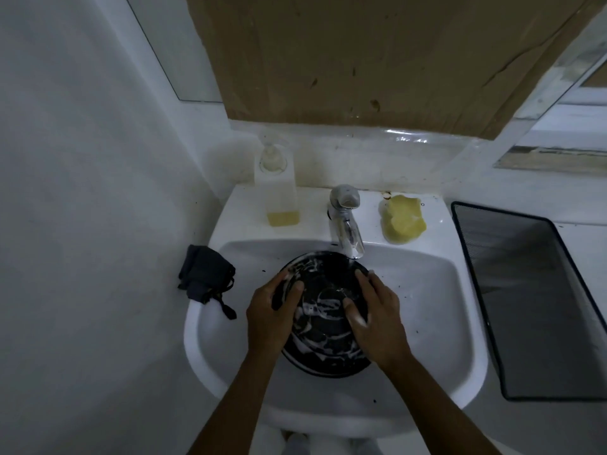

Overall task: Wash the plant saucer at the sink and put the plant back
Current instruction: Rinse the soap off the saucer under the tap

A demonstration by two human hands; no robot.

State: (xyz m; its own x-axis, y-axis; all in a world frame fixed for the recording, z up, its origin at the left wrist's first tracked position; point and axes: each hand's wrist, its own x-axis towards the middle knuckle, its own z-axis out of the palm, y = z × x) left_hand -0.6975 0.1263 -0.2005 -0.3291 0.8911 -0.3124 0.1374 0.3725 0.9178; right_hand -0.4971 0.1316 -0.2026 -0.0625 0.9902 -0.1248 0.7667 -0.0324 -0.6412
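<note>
Under the tap (348, 224), soapy saucer (325, 323) sits in sink (443, 307), left hand (272, 313) and right hand (377, 320) each gripping its rim; advise turning it steadily so water clears all suds.

Two bare forearms (244, 395) reach forward, side by side; the left hand (272, 311) grips the saucer (328, 338) rim, thumb inside; the right hand (377, 320) grips opposite, thumb soapy.
</note>
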